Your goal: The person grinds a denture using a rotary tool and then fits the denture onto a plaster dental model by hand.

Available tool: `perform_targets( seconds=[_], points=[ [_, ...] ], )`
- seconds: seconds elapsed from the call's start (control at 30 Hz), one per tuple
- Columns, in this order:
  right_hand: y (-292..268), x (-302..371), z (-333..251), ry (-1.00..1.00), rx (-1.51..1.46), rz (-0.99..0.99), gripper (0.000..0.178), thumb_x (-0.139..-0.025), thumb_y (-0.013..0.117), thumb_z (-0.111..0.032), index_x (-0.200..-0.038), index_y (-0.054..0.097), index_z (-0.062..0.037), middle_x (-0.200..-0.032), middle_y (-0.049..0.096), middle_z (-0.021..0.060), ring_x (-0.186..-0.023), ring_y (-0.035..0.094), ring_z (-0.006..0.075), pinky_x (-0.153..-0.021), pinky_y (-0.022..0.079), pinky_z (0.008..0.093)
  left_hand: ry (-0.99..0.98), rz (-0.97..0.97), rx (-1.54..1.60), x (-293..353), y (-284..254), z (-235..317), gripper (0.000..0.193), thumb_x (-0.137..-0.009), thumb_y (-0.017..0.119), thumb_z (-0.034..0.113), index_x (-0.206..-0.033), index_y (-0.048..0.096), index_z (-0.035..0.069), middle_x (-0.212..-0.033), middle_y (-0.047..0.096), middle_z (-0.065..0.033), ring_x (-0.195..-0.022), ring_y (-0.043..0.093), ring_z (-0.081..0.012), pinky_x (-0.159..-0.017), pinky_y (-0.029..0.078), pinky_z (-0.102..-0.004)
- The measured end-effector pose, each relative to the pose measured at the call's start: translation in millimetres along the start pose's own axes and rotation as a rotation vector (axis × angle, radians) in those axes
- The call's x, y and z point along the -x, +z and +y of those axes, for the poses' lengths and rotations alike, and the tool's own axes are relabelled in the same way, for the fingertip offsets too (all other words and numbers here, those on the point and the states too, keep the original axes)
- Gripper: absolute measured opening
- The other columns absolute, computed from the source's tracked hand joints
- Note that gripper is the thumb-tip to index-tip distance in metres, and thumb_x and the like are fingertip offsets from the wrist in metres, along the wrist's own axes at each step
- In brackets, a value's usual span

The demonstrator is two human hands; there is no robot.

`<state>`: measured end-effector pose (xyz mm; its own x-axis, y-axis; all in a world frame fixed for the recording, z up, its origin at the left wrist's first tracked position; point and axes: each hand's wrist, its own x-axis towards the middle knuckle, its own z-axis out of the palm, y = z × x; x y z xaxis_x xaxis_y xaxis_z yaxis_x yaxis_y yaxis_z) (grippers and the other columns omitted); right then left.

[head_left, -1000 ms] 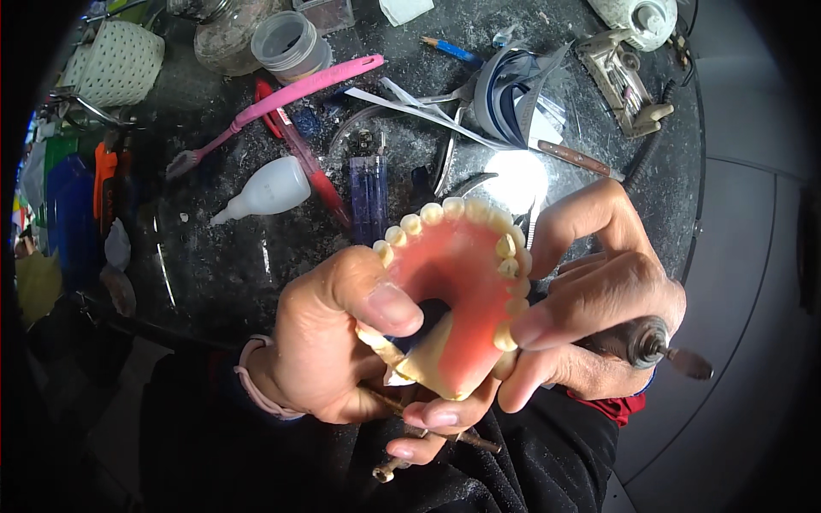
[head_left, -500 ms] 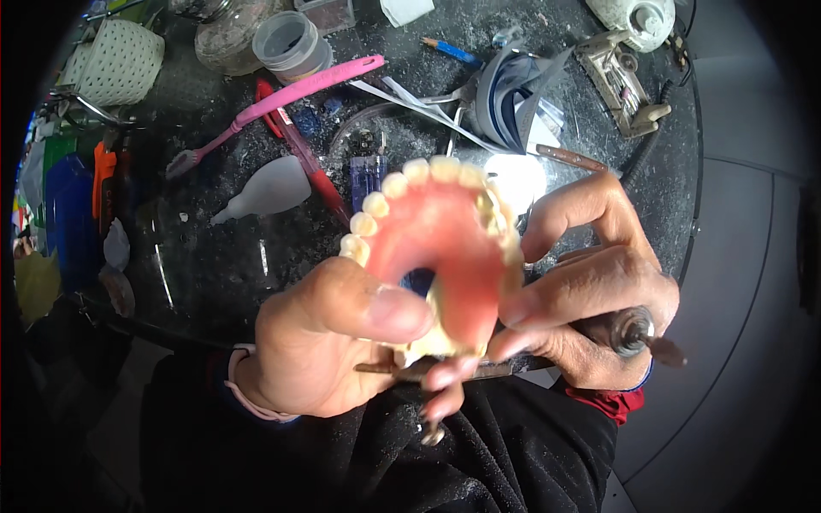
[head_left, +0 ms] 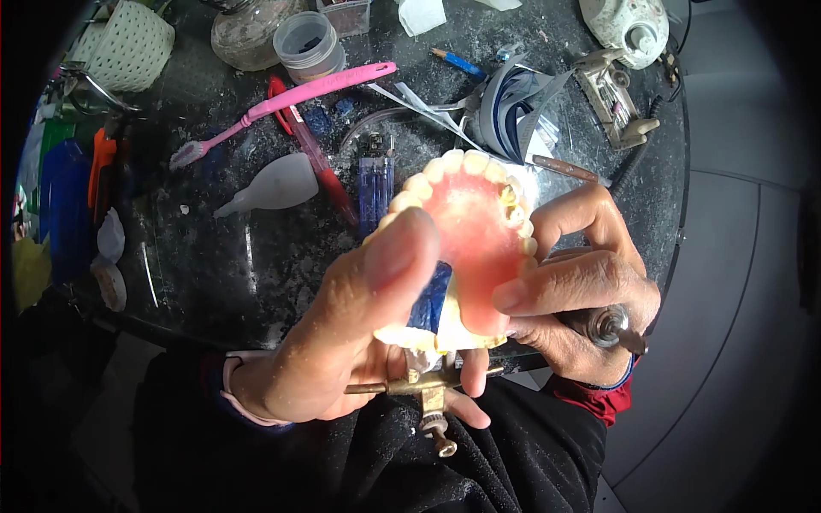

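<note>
A pink upper denture (head_left: 466, 231) with a row of pale teeth is held up close to the camera over the dark bench. My left hand (head_left: 359, 333) grips its left side, thumb pressed on the pink plate. My right hand (head_left: 573, 291) pinches the denture's right edge with thumb and forefinger and also holds a metal rotary handpiece (head_left: 609, 327) in its palm. A brass fitting with a screw (head_left: 428, 395) sticks out below my left fingers.
On the dark bench lie a pink toothbrush (head_left: 282, 103), a red pen (head_left: 312, 158), a white dropper bottle (head_left: 269, 186), a blue lighter (head_left: 375, 184), a clear jar (head_left: 310, 43) and a white woven cup (head_left: 128, 47). The bench edge (head_left: 680, 197) curves at right.
Both hands have turned the denture and brought it nearer the camera; my left thumb now covers more of its left side, and the brass fitting shows below.
</note>
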<state>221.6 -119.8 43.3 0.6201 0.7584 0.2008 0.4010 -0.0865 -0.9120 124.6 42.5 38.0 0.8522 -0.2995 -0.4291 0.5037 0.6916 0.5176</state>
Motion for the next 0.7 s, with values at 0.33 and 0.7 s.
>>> perform_targets(
  seconds=[0.33, 0.7],
  points=[
    [8, 5, -3, 0.012, -0.079, 0.013, 0.025, -0.067, 0.079, -0.015, -0.088, 0.067, -0.0095, -0.091, 0.045, 0.01, -0.064, 0.053, 0.0104, -0.054, 0.043, 0.0174, -0.112, -0.209, 0.597, -6, -13, -6, 0.085, -0.08, 0.025, 0.075, -0.132, 0.032, 0.008, -0.108, 0.052, -0.0223, -0.07, 0.061, -0.039, -0.055, 0.054, -0.0606],
    [14, 6, 6, -0.017, 0.042, 0.0, 0.031, -0.061, 0.083, -0.018, -0.086, 0.066, -0.0117, -0.09, 0.044, 0.0082, -0.063, 0.05, 0.0086, -0.052, 0.042, 0.0169, -0.193, -0.177, 0.498, -5, -16, -6, 0.063, -0.089, 0.03, 0.061, -0.123, 0.039, 0.008, -0.099, 0.053, -0.0142, -0.075, 0.063, -0.0261, -0.057, 0.058, -0.0426]
  ],
)
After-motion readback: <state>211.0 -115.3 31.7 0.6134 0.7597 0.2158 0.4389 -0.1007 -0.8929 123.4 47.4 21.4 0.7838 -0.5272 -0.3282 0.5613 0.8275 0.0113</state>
